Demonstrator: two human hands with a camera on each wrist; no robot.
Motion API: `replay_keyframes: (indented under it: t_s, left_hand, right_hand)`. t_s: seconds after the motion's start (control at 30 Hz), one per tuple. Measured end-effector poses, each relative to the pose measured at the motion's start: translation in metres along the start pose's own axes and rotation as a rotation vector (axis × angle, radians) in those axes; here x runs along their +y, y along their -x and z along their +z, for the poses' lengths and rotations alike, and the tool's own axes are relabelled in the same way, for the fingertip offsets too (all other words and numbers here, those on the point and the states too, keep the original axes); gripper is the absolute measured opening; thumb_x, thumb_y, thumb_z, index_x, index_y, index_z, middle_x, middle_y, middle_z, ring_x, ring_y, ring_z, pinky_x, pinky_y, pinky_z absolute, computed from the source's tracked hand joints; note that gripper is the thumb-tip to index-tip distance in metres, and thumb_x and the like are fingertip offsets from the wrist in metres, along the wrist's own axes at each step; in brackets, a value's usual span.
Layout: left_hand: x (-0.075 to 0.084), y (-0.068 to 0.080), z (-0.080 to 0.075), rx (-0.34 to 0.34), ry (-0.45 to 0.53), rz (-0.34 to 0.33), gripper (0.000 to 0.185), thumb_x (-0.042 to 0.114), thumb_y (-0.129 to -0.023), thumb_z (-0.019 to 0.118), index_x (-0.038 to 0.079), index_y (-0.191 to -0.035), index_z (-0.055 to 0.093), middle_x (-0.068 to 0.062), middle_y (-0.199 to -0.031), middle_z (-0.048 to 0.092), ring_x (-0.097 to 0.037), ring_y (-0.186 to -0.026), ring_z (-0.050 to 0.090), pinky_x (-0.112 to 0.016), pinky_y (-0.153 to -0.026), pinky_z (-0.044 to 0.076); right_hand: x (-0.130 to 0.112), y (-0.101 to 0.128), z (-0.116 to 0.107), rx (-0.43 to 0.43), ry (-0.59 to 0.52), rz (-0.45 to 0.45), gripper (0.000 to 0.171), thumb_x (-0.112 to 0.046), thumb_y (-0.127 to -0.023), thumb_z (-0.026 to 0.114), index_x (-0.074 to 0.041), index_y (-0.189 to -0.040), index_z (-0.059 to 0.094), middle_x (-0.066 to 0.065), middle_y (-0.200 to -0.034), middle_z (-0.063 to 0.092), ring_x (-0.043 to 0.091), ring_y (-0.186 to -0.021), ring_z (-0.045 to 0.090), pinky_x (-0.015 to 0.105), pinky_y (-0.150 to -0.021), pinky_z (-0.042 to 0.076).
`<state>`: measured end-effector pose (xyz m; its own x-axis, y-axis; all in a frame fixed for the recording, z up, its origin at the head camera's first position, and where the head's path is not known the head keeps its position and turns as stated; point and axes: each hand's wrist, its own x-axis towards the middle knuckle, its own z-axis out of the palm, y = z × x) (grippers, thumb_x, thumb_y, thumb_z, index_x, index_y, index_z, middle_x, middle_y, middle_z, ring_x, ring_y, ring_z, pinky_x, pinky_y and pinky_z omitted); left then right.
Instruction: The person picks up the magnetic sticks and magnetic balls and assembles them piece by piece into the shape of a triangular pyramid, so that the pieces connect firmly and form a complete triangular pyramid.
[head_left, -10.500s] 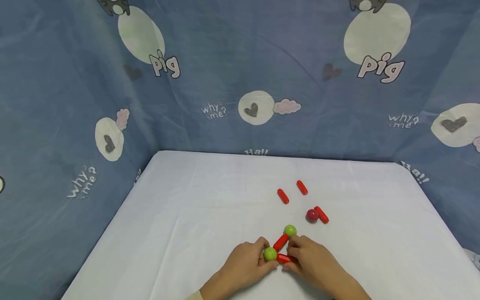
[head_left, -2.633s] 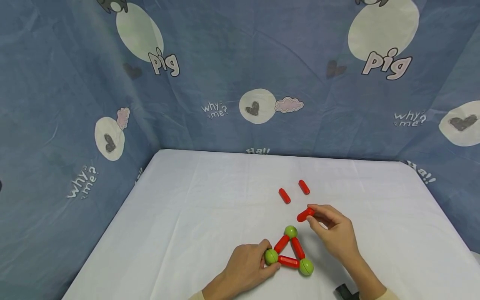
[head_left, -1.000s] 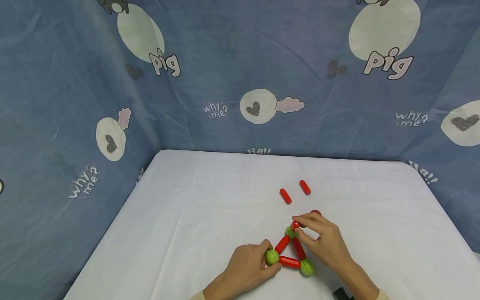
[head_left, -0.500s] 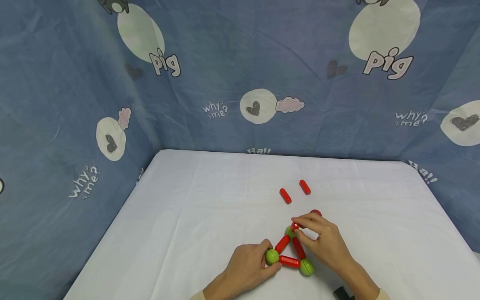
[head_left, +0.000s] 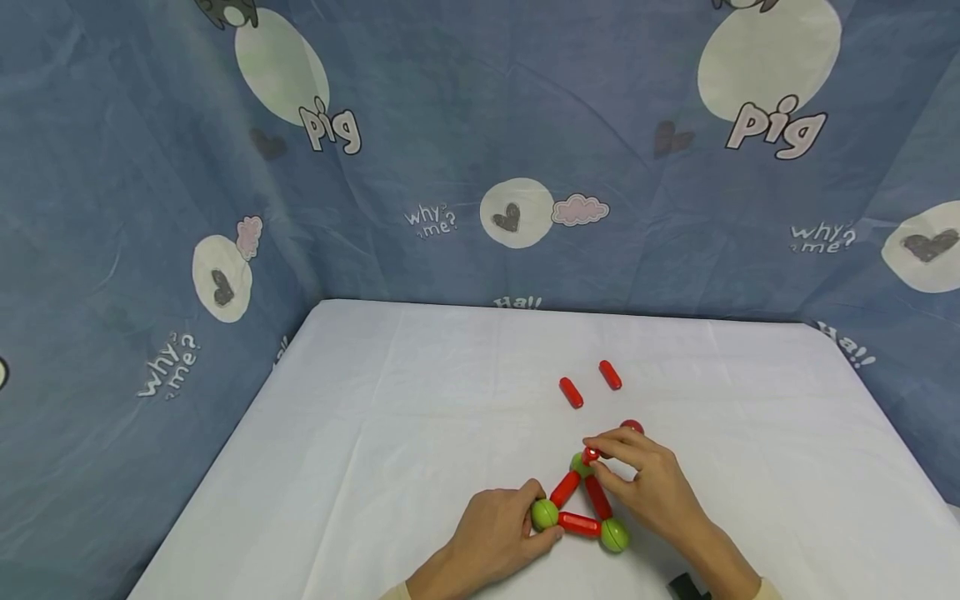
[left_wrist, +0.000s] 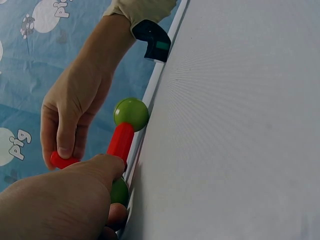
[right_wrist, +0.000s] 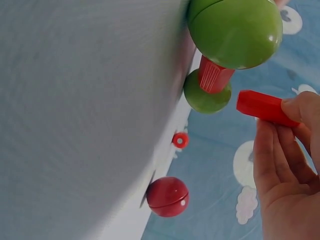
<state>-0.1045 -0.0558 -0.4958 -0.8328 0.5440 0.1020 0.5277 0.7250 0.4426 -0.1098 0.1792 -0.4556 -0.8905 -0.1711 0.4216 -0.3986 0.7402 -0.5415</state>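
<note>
A triangle of red rods and green balls lies on the white table. My left hand (head_left: 498, 529) holds its left green ball (head_left: 544, 514) between thumb and fingers. In the head view, my right hand (head_left: 648, 471) pinches another red rod (head_left: 591, 455) over the far green ball (head_left: 577, 464), seen end-on. The right wrist view has this rod (right_wrist: 267, 106) upright relative to the table, its lower end at the ball; I cannot tell if they touch. The right green ball (head_left: 614, 535) is untouched, joined by the front rod (head_left: 579, 524) and side rod (head_left: 597, 497).
Two loose red rods, one left (head_left: 571, 392) and one right (head_left: 610, 375), lie farther back on the white table (head_left: 420, 400). A dark red ball (head_left: 632, 425) sits behind my right hand, partly covered. Patterned blue cloth (head_left: 420, 150) hangs behind the table.
Earlier the third green ball was added and the triangle formed. Then my right hand picked up the rod beside the red ball and brought it over the far green ball. Over the last second, almost nothing moves.
</note>
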Motion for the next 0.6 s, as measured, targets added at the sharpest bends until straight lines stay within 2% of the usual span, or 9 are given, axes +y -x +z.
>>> replay_keyframes:
  t_s: [0.6]
  left_hand:
    - [-0.0001,0.0003,-0.0004,-0.007,0.003,0.003,0.031,0.05,-0.091,0.072,0.021,-0.097,0.063,0.021,-0.057,0.041,0.006,-0.049,0.036,-0.013,-0.05,0.03]
  right_hand:
    - [-0.0001,0.0,-0.0001,-0.034,-0.01,0.021,0.034,-0.009,-0.077,0.089,-0.014,-0.109,0.08,-0.01,-0.101,0.074,0.007,-0.089,0.068,0.026,-0.079,0.061]
